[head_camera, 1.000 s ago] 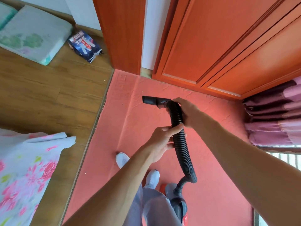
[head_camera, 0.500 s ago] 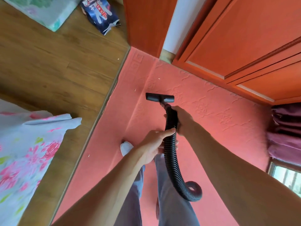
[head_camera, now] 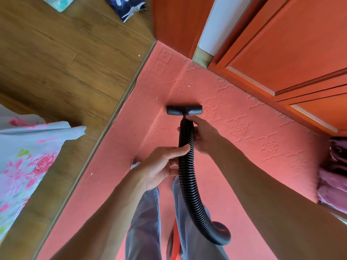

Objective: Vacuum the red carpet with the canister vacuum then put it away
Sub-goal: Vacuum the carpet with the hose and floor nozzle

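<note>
The red embossed carpet [head_camera: 244, 128] fills the floor in front of me. A black ribbed vacuum hose [head_camera: 189, 184] runs up from between my legs to a flat black nozzle [head_camera: 184, 110] lying on the carpet. My right hand [head_camera: 203, 136] grips the hose just behind the nozzle. My left hand [head_camera: 163, 166] holds the hose lower down, thumb over it. A sliver of the red-orange canister [head_camera: 175, 244] shows between my trouser legs; the rest is hidden. Small white specks [head_camera: 188, 86] lie on the carpet beyond the nozzle.
Orange wooden cabinet doors [head_camera: 281, 44] stand along the carpet's far right edge. Wood floor [head_camera: 65, 68] lies to the left past the carpet's border. A flowered sheet [head_camera: 24, 156] hangs at left, a blue packet [head_camera: 127, 6] at the top, purple curtain cloth [head_camera: 334, 175] at right.
The nozzle has come down from mid-air onto the carpet and turned square to me. My view has tipped downward; both hands stay on the hose.
</note>
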Tool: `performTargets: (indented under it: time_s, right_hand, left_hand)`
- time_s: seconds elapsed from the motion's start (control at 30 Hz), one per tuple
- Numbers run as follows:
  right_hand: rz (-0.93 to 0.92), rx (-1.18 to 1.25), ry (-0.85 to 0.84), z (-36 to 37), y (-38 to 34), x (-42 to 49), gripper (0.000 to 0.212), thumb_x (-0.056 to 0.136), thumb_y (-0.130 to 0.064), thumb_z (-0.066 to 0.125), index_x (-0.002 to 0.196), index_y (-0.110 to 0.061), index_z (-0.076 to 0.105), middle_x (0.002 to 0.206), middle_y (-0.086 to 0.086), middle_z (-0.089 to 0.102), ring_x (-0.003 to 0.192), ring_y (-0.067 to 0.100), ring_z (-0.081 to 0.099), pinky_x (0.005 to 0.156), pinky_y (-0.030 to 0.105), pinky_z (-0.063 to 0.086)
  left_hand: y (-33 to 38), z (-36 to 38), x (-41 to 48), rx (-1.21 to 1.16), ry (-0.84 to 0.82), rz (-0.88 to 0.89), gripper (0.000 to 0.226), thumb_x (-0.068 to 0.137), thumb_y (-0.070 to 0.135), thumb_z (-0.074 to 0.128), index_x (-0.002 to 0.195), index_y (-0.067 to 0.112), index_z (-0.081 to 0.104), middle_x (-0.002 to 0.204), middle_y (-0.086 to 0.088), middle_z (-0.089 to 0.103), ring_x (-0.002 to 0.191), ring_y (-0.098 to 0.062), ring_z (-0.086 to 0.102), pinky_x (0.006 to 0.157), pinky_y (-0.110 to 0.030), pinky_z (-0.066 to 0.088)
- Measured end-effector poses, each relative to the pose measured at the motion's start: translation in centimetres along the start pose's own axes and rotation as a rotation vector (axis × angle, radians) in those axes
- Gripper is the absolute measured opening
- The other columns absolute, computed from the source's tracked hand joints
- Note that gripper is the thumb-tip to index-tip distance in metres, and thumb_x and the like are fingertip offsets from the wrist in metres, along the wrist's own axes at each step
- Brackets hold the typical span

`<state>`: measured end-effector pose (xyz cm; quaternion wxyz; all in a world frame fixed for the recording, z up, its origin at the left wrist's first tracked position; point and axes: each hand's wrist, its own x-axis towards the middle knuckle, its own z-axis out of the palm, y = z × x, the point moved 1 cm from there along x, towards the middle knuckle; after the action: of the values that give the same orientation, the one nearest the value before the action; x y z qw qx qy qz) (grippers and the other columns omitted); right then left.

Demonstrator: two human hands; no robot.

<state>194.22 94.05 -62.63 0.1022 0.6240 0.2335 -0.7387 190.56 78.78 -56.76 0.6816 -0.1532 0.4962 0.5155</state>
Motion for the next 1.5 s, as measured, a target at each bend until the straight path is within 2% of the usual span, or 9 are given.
performTargets:
  time_s: [0.13, 0.37, 0.5, 0.7, 0.83, 0.97, 1.07, 1.37, 1.5]
  right_hand:
    - [0.089, -0.001, -0.072, -1.1, 0.2, -0.1, 0.051, 0.086, -0.027, 0.071, 0.123, 0.006, 0.058, 0.106, 0.021, 0.062, 0.082, 0.029, 0.063, 0.059, 0.032, 0.058]
    - [0.158, 0.086, -0.181, -4.3, 0.5, -1.0, 0.043, 0.089, -0.026, 0.069, 0.116, 0.006, 0.057, 0.104, 0.017, 0.053, 0.077, 0.024, 0.059, 0.063, 0.030, 0.058]
    - [0.156, 0.075, -0.185, -5.0, 0.6, -0.6, 0.034, 0.090, -0.023, 0.067, 0.109, 0.004, 0.059, 0.089, 0.014, 0.056, 0.071, 0.022, 0.059, 0.063, 0.030, 0.058]
    - [0.128, 0.060, -0.089, -5.1, 1.4, 1.7, 0.037, 0.090, -0.021, 0.068, 0.115, 0.004, 0.058, 0.090, 0.014, 0.056, 0.077, 0.023, 0.058, 0.092, 0.036, 0.051]
    - [0.031, 0.082, -0.011, -4.0, 1.0, 3.0, 0.037, 0.091, -0.017, 0.067, 0.118, 0.005, 0.057, 0.088, 0.014, 0.058, 0.073, 0.025, 0.059, 0.065, 0.034, 0.059]
    - [-0.052, 0.065, 0.039, -3.1, -0.7, 4.8, 0.032, 0.090, -0.017, 0.068, 0.113, 0.003, 0.058, 0.088, 0.014, 0.059, 0.077, 0.027, 0.059, 0.079, 0.039, 0.056]
    - [-0.099, 0.010, 0.066, -2.7, -1.7, 5.6, 0.029, 0.090, -0.020, 0.068, 0.109, 0.001, 0.059, 0.085, 0.013, 0.059, 0.073, 0.025, 0.059, 0.066, 0.035, 0.056]
    - [-0.142, -0.060, 0.060, -6.6, -1.1, 3.0, 0.029, 0.089, -0.014, 0.064, 0.109, 0.005, 0.060, 0.082, 0.013, 0.060, 0.056, 0.018, 0.058, 0.048, 0.025, 0.051]
    - [-0.131, -0.026, 0.038, -7.0, -0.5, 2.8, 0.034, 0.089, -0.016, 0.067, 0.112, 0.008, 0.061, 0.083, 0.014, 0.061, 0.057, 0.018, 0.061, 0.050, 0.026, 0.052]
  left_hand:
    - [-0.2, -0.5, -0.2, 0.050, -0.076, -0.027, 0.024, 0.087, 0.027, 0.066, 0.093, 0.004, 0.072, 0.086, -0.010, 0.069, 0.077, -0.020, 0.064, 0.061, -0.027, 0.055]
    - [-1.0, -0.5, 0.3, 0.098, -0.172, -0.085, 0.038, 0.081, 0.028, 0.076, 0.105, -0.001, 0.071, 0.101, -0.018, 0.064, 0.095, -0.031, 0.058, 0.076, -0.034, 0.058]
    - [-1.7, -0.7, 0.7, 0.071, -0.177, -0.097, 0.040, 0.081, 0.028, 0.075, 0.107, -0.002, 0.070, 0.096, -0.015, 0.065, 0.091, -0.026, 0.060, 0.073, -0.032, 0.059]
    - [-3.5, -1.4, 2.5, 0.050, -0.063, -0.095, 0.063, 0.071, 0.045, 0.084, 0.108, -0.004, 0.071, 0.101, -0.020, 0.056, 0.096, -0.033, 0.048, 0.071, -0.034, 0.057]
    - [-3.5, -1.2, 3.9, 0.029, 0.006, -0.060, 0.055, 0.078, 0.040, 0.080, 0.108, -0.005, 0.072, 0.100, -0.019, 0.063, 0.089, -0.030, 0.056, 0.065, -0.031, 0.057]
    - [-2.5, -0.3, 6.2, 0.005, 0.084, -0.012, 0.050, 0.080, 0.036, 0.077, 0.108, -0.006, 0.072, 0.097, -0.015, 0.067, 0.071, -0.014, 0.063, 0.061, -0.032, 0.055]
    - [-2.2, 0.5, 7.7, -0.043, 0.091, 0.016, 0.053, 0.075, 0.035, 0.079, 0.106, -0.007, 0.072, 0.096, -0.016, 0.069, 0.077, -0.020, 0.066, 0.067, -0.036, 0.057]
    - [-3.6, 0.3, 6.8, 0.037, -0.214, -0.057, 0.037, 0.077, 0.033, 0.079, 0.099, 0.004, 0.074, 0.091, -0.010, 0.068, 0.088, -0.022, 0.060, 0.076, -0.034, 0.057]
    - [-3.6, 0.5, 6.8, 0.065, -0.211, -0.059, 0.041, 0.074, 0.035, 0.082, 0.099, 0.003, 0.075, 0.091, -0.009, 0.070, 0.088, -0.022, 0.062, 0.083, -0.040, 0.056]
